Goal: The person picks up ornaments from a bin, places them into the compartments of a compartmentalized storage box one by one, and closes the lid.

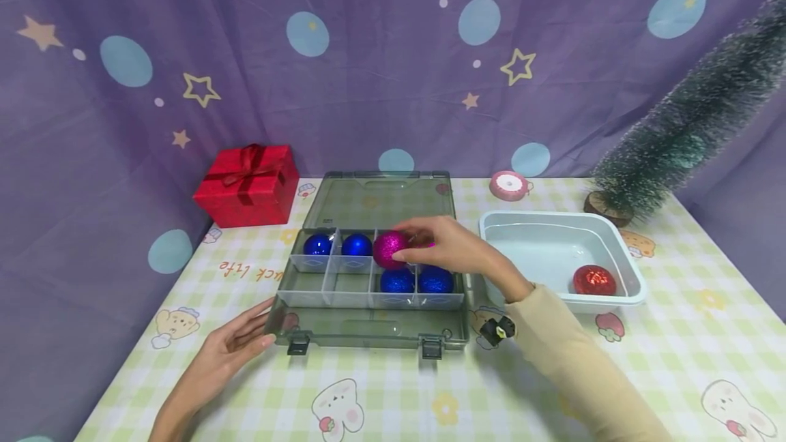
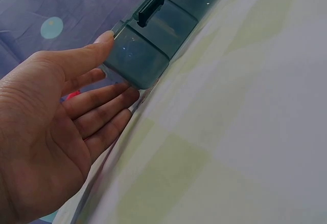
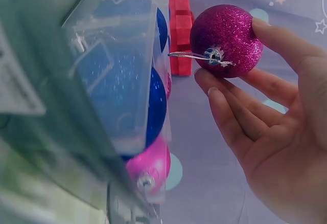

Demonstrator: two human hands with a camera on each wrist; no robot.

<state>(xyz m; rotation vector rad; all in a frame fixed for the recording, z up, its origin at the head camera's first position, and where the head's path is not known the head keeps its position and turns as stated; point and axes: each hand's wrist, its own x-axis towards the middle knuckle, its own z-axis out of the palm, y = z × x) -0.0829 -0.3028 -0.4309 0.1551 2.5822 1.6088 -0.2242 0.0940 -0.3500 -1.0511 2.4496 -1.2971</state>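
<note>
A glittery magenta Christmas ball [image 1: 389, 249] is pinched between the thumb and fingers of my right hand [image 1: 451, 244], over the back row of a clear grey-green divided box [image 1: 368, 324]. Its silver cap and string loop show in the right wrist view. Two blue balls [image 1: 318, 245] sit in the back-left compartments, and two glittery blue balls [image 1: 436, 280] in the front-right ones. A smooth pink ball [image 3: 148, 162] is mostly hidden behind my right hand in the head view. My left hand [image 1: 224, 353] touches the box's front-left corner, fingers extended.
Right of the box stands a pale blue tub [image 1: 522, 224] with a red ball [image 1: 594, 281] inside. Behind it are a ribbon roll [image 1: 508, 185] and a small frosted tree [image 1: 669, 135]. A red gift box [image 1: 248, 186] stands back left. The box's lid [image 1: 381, 200] lies folded back.
</note>
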